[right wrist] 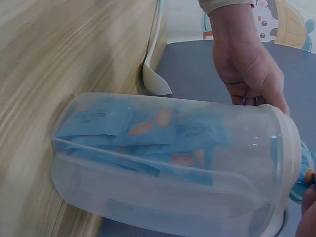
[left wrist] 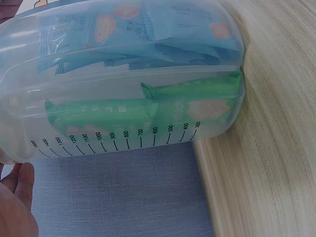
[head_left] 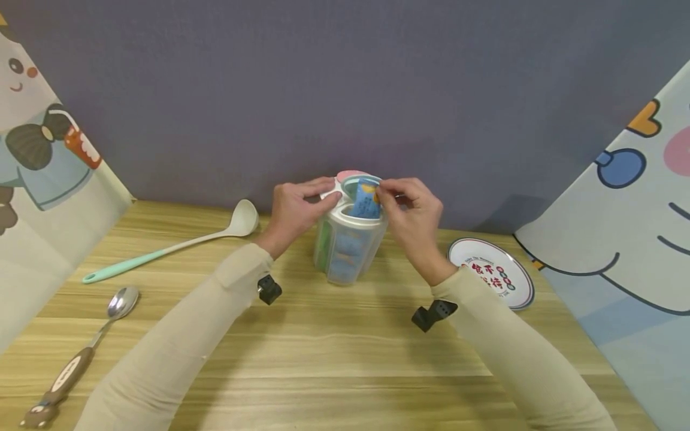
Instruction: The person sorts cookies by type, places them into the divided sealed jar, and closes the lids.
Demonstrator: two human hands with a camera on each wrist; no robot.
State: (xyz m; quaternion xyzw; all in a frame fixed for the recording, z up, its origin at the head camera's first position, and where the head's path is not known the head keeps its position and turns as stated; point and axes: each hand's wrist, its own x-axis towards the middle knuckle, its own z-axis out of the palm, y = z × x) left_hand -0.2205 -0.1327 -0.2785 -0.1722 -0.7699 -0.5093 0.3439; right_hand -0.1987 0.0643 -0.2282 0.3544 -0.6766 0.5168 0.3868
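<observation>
A clear plastic storage container [head_left: 358,223] with a white lid stands upright on the table. My left hand [head_left: 299,206] holds the lid at its left side, thumb and fingers on the top. With thumb and fingertips, my right hand [head_left: 415,209] pinches a blue snack packet [head_left: 368,202], which sticks up through the lid's opening beside a raised mint-green flap [head_left: 350,187]. More blue packets [right wrist: 140,123] lie inside the container in the right wrist view. Green packets [left wrist: 108,116] fill a neighbouring compartment in the left wrist view, behind a wall marked with a scale.
To the left lie a white ladle [head_left: 244,216] with a mint handle and a metal spoon [head_left: 123,302] with a brown bear handle. A white plate [head_left: 520,281] with red lettering lies right, partly behind my right sleeve. A grey panel [head_left: 345,90] rises behind the table.
</observation>
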